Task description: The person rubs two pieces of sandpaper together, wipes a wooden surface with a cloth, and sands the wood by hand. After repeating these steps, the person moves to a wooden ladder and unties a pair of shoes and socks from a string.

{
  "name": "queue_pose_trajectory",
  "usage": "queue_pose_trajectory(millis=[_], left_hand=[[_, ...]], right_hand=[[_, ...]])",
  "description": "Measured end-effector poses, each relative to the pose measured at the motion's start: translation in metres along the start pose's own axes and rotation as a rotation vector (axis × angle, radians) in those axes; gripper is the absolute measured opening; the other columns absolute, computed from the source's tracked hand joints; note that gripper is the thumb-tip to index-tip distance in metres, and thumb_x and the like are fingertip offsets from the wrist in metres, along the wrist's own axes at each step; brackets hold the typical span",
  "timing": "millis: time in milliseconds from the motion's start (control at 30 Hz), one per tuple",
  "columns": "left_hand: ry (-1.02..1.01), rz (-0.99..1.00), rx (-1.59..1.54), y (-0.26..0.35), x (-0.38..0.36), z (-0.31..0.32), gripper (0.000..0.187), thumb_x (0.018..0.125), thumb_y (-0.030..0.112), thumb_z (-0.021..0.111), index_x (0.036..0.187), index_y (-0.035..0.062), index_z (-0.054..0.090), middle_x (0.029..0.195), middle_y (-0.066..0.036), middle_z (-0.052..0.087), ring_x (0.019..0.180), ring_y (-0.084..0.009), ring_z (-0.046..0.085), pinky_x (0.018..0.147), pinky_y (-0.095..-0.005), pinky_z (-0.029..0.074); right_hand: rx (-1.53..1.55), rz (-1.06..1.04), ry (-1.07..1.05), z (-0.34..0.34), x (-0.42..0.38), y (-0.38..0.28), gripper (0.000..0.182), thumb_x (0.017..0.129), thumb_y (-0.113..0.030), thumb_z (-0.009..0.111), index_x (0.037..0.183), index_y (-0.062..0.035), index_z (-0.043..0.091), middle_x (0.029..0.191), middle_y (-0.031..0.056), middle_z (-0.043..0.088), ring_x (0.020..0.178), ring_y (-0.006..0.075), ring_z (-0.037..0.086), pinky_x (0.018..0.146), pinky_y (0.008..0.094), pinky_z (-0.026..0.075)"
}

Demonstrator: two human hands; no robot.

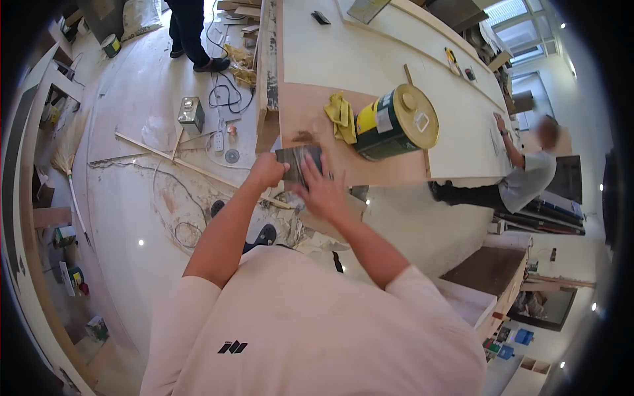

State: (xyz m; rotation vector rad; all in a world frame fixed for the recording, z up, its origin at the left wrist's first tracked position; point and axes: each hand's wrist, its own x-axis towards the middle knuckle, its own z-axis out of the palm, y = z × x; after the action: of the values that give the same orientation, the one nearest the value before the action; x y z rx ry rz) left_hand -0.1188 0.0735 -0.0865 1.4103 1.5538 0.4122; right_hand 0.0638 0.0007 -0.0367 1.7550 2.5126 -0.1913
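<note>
A dark grey rectangular piece [289,158] is between my two hands, at the near corner of the workbench. My left hand [267,170] is closed on its left edge. Spread fingers of my right hand [320,188] lie over the right part of the piece, slightly blurred. A brown smear [304,136] marks the pinkish board [389,173] just beyond it. Right of my hands stands a large green and yellow can [396,122] with a yellow lid, and a crumpled yellow cloth [339,117] touches its left side.
Beyond the can, a white panel [317,59] carries a yellow-handled tool [452,61]. A co-worker [531,171] leans at its right side. Another person's legs [189,33] stand at the upper left. On the floor are a metal tin [191,115], cables, wood strips [198,168] and debris.
</note>
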Motion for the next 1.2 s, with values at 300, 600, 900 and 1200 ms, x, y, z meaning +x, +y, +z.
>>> queue_pose_trajectory(millis=[300,600,900,1200], left_hand=[[0.076,-0.139,-0.566,-0.001,-0.020,0.005,0.033,0.085,0.025,0.073,0.077,-0.0052,0.064,0.059,-0.015,0.060,0.045,-0.0233,0.059,0.044,-0.0386,0.044],[-0.016,0.024,-0.176,0.004,-0.016,-0.024,0.031,0.088,0.023,0.071,0.077,-0.0058,0.064,0.058,-0.010,0.058,0.046,-0.0190,0.056,0.045,-0.0335,0.045],[-0.001,-0.234,-1.057,0.007,-0.050,-0.003,0.023,0.090,0.017,0.067,0.103,-0.0001,0.060,0.087,-0.005,0.062,0.070,-0.0166,0.061,0.066,-0.0308,0.054],[-0.210,0.034,-0.278,0.020,-0.012,-0.037,0.035,0.090,0.012,0.067,0.121,-0.0013,0.056,0.097,-0.012,0.063,0.086,-0.0212,0.064,0.071,-0.0353,0.056]], right_hand=[[0.006,0.040,-0.031,-0.007,0.004,-0.001,0.075,0.095,-0.059,0.040,0.150,-0.0087,0.032,0.160,0.0093,0.022,0.147,0.0337,0.017,0.109,0.0711,0.008],[0.055,0.080,0.091,-0.002,0.050,0.014,0.082,0.091,-0.066,0.041,0.150,-0.0100,0.033,0.159,0.0064,0.025,0.146,0.0325,0.022,0.108,0.0702,0.011],[0.074,0.040,0.027,-0.014,-0.024,0.025,0.079,0.083,-0.044,0.064,0.149,-0.0114,0.035,0.159,0.0061,0.026,0.146,0.0294,0.023,0.108,0.0613,0.022],[0.331,0.052,0.353,-0.022,-0.022,0.030,0.068,0.082,-0.006,0.051,0.148,-0.0065,0.034,0.156,0.0115,0.030,0.143,0.0365,0.029,0.110,0.0480,0.030]])
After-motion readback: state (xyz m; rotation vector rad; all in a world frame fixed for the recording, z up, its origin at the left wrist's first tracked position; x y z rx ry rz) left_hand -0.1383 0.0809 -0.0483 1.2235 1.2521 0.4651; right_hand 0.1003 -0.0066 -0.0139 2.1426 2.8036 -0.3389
